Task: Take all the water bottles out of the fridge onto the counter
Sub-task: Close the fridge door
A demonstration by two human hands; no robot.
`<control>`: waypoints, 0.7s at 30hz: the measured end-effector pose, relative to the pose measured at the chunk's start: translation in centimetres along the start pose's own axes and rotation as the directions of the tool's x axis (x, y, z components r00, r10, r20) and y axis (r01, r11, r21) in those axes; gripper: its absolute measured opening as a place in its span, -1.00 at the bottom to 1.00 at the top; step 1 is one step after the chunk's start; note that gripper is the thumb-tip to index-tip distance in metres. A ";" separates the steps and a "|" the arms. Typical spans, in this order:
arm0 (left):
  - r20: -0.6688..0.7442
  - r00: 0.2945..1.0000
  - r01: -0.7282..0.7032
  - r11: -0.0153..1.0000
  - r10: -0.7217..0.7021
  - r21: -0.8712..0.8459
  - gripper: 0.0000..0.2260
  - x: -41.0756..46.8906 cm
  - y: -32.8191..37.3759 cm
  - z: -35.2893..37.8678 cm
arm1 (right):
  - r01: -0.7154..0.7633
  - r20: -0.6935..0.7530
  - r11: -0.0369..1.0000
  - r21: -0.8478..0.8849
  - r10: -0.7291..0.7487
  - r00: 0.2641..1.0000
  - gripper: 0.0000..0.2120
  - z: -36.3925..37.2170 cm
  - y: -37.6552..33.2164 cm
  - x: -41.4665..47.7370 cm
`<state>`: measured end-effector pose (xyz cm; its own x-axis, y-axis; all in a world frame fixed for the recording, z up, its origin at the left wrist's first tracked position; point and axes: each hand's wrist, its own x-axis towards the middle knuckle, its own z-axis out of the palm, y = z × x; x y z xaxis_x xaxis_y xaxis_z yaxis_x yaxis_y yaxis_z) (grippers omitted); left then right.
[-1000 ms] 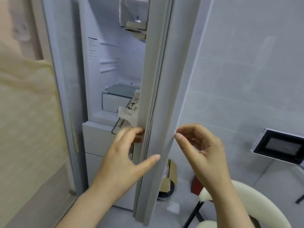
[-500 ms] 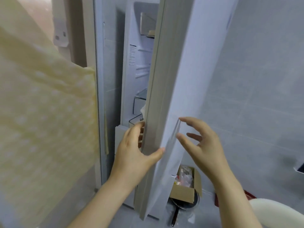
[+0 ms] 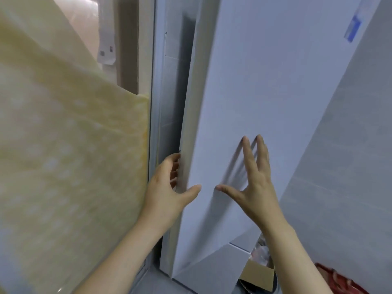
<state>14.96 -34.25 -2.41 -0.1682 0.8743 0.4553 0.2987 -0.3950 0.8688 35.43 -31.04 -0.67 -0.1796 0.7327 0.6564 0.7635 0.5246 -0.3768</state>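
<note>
The white fridge door [image 3: 265, 81] fills the middle of the head view and stands only a narrow gap away from the fridge body [image 3: 161, 124]. My left hand [image 3: 167, 192] grips the door's left edge: its fingers curl behind the edge and its thumb lies on the front face. My right hand [image 3: 254, 187] is spread with straight fingers against the door's front face. The fridge's inside is hidden, and no water bottle is in view.
A yellow dotted curtain [image 3: 63, 145] hangs close on the left. A grey tiled wall [image 3: 350, 166] stands to the right. On the floor below the door sit an open cardboard box [image 3: 258, 274] and something red [image 3: 339, 281].
The door has swung towards the fridge body, so the shelves and the carton inside are now hidden. My right hand has gone from the door's edge to its front face, fingers spread.
</note>
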 end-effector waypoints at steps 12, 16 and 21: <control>-0.068 0.996 0.059 0.995 -0.064 -0.075 -0.56 8.0 -5.5 -0.9 | 0.040 -0.104 0.998 -0.052 -0.045 0.994 -0.03 8.6 2.0 5.5; -0.060 0.995 0.076 0.991 -0.083 -0.108 -0.61 10.7 -7.3 -1.3 | 0.012 -0.143 0.996 -0.088 -0.024 0.989 -0.02 10.7 2.3 7.1; -0.014 0.998 0.063 0.990 -0.066 -0.128 -0.56 14.7 -9.7 -1.9 | -0.034 -0.187 0.989 -0.144 0.006 0.982 -0.05 13.4 2.7 9.2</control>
<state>7.83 -18.07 -3.80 -0.2008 0.8943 0.4000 0.1648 -0.3716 0.9136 27.54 -17.07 -4.37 -0.0555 0.6417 0.7650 0.8505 0.4317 -0.3005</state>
